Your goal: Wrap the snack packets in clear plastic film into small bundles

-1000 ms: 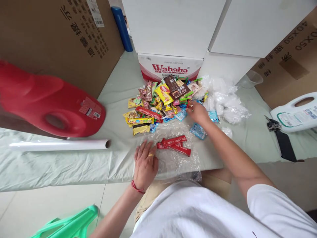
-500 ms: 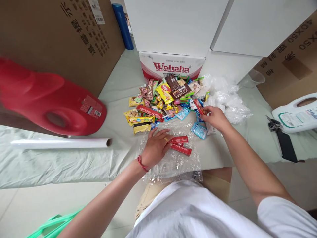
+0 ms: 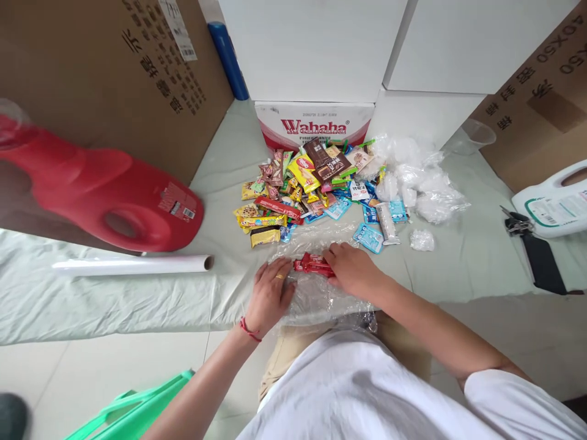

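Note:
A small stack of red snack packets (image 3: 312,264) lies on a sheet of clear plastic film (image 3: 312,299) near the table's front edge. My right hand (image 3: 353,270) has its fingers closed over the right end of the packets. At their left end my left hand (image 3: 271,293) rests on the film, fingers stretched out, the fingertips beside the packets. Just beyond both hands is a mixed heap of small wrapped snacks (image 3: 305,174), with a longer red packet (image 3: 277,208) on its near side. Blue sachets (image 3: 368,237) and a silvery-white bar (image 3: 387,223) lie to the right of the heap.
Crumpled clear plastic (image 3: 428,183) is piled to the right, with a small wad (image 3: 422,240) nearer. A red jug (image 3: 137,201) and a film roll (image 3: 132,264) are on the left. White boxes (image 3: 316,49) stand behind; keys (image 3: 518,223) and a white bottle (image 3: 554,201) are at right.
My right hand has come from the heap to the film with a red packet, onto the other red ones. My left hand has shifted left, off the packets' top. A small plastic wad shows at right.

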Demonstrator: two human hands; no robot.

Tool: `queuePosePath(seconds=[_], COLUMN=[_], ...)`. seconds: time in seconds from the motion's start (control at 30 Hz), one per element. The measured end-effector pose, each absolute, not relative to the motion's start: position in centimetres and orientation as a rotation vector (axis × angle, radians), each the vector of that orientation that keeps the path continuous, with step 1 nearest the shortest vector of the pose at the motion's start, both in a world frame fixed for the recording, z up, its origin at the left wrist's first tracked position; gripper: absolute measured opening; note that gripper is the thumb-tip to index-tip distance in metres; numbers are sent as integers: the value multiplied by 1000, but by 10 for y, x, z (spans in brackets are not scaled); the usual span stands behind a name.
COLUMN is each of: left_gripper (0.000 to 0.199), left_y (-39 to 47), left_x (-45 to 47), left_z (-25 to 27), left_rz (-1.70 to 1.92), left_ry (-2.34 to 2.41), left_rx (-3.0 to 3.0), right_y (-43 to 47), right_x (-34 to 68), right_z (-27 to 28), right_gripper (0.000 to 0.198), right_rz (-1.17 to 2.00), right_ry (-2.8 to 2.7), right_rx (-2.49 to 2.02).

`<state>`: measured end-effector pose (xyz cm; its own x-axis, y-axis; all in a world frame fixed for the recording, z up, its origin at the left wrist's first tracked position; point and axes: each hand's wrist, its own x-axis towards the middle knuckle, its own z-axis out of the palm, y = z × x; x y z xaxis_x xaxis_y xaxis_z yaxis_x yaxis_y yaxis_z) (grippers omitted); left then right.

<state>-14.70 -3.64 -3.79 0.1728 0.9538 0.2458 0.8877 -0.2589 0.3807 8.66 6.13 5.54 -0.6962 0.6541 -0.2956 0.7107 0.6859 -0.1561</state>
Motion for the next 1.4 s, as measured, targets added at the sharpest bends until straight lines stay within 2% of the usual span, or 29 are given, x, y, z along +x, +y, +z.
queuePosePath(seconds=[0.07,0.17,0.5,0.6,0.7,0.8,0.93,1.03,1.17,1.27,1.4], left_gripper=[41,40,40,40,42,53,65,60,61,60,69], left_y=[-41,-43,-42,-42,-53,-78,-112,-119,-113,-103,-79], left_x=[-149,-147,-147,-149,-154,-162,-176,-186,-190,-180,-157], left_z=[-43,-44,-45,-44,-35,-25,-26,-35,-33,-18,1], left_rz=[648,649,707,889,1100,1167,904,611,657,745,472], left_ry=[1828,1835,1815,1834,1933,1812,1345,1343,1508,1409,1115], left_rx=[2295,2304,2265,2220,2172,2284,2600,2699,2611,2646,2800], right_y=[60,64,76,66,64,62,34,1,-21,-15,0], right_x=[75,70,74,58,56,83,149,187,195,184,176], right_z=[49,45,67,56,45,47,43,19,-13,-16,-1], right_gripper=[35,24,33,42,64,77,73,68,49,38,31], right_rz=[-287,-321,-509,-449,-453,-545,-669,-579,-418,-488,-668], right_ry=[2730,2738,2715,2752,2776,2929,3123,3100,3179,3235,3230], right_rx=[1034,982,1001,961,950,996,772,534,731,855,821])
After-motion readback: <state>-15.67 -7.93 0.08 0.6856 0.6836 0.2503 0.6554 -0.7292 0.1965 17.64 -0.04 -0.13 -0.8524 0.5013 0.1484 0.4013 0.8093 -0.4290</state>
